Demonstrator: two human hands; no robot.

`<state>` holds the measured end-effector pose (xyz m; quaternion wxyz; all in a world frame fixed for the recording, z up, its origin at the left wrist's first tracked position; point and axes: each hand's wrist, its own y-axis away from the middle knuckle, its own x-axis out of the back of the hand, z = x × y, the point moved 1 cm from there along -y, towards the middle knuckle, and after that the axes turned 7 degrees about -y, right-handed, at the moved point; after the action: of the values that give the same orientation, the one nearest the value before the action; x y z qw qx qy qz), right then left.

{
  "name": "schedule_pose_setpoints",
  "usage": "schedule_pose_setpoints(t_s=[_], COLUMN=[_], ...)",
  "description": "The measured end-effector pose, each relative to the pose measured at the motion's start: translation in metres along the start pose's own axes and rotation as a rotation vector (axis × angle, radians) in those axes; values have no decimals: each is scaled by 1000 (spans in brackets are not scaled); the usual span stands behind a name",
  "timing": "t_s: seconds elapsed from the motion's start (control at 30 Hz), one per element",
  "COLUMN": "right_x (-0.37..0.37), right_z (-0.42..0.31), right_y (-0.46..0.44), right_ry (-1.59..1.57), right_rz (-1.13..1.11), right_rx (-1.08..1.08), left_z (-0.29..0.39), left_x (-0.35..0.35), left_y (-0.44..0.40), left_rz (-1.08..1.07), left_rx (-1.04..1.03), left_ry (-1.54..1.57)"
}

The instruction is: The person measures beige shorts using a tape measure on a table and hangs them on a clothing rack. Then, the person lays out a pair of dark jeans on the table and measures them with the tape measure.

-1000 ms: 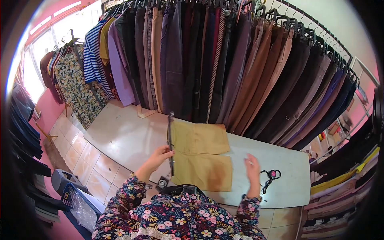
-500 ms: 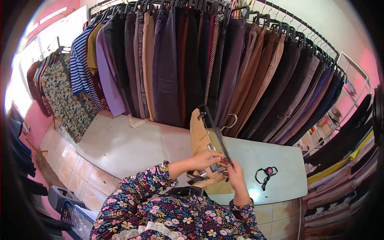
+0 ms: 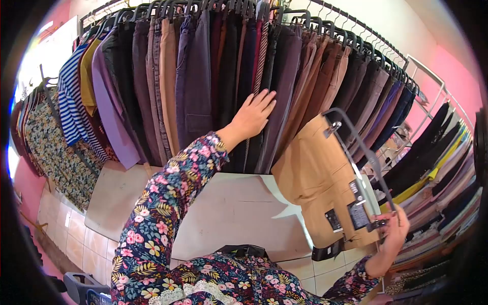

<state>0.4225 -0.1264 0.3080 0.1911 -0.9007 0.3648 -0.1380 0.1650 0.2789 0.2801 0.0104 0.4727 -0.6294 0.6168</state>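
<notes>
My left hand (image 3: pixel 254 114) reaches up to the row of hanging trousers, its fingers stretched out and resting against dark trousers (image 3: pixel 284 101). Off to the right, my right hand (image 3: pixel 395 231) is closed on the end of a black clip hanger (image 3: pixel 371 152). Tan trousers (image 3: pixel 317 178) hang sideways from the hanger's clips, held above the table's right side. Black-and-white labels (image 3: pixel 357 214) show on the tan cloth near the waistband. Part of the right hand's grip is hidden by the hanger end.
A pale table (image 3: pixel 223 213) stands in front of me. Behind it runs a black rail (image 3: pixel 351 21) full of trousers and tops. More clothes (image 3: pixel 437 193) hang at the right. A grey plastic stool (image 3: pixel 84 284) is at the lower left.
My left hand has let go of the hanger and trousers and moved up to the rack. My right hand has lifted the hanger with the tan trousers off the table, rightward.
</notes>
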Motion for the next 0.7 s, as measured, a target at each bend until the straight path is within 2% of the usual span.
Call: schedule_pose_setpoints(t_s=[0.03, 0.07, 0.1, 0.17, 0.23, 0.3, 0.37, 0.47, 0.53, 0.57, 0.6, 0.63, 0.7], right_x=[1, 1, -4, -5, -3, -5, -42, -64, -103, -121, -132, -151, -179], right_z=[-17, -33, -47, -64, -88, -100, -138, -144, -171, -170, -176, -181, -177], right_y=[-1, -1, -1, -6, -10, -20, -25, -67, -81, -96, -113, -124, -160], right_ry=[45, 24, 4, 16, 190, 237, 290, 233, 344, 325, 369, 279, 345], right_rz=[39, 76, 110, 149, 52, 26, -8, -181, -274, -299, -399, -426, -434], right_rx=[28, 11, -4, 55, 191, 310, 267, 301, 288, 343, 308, 248, 281], left_z=[-3, -9, -22, -46, -60, -63, -70, -74, -73, -76, -78, -80, -85], left_x=[-6, -17, -26, -37, -33, -25, -21, -11, -7, -8, -8, -7, -8], left_y=[-5, -5, -1, 8, 21, 26, 36, 47, 49, 50, 52, 52, 52], left_rz=[-58, -127, -116, -256, -264, -456, -458, -449, -429, -450, -471, -467, -498], left_rx=[-143, -205, -208, -140, -55, -94, -107, -104, -89, -72, -57, -52, 48], left_ry=[-196, -225, -218, -450, -547, -857, -857, -830, -804, -810, -814, -819, -782])
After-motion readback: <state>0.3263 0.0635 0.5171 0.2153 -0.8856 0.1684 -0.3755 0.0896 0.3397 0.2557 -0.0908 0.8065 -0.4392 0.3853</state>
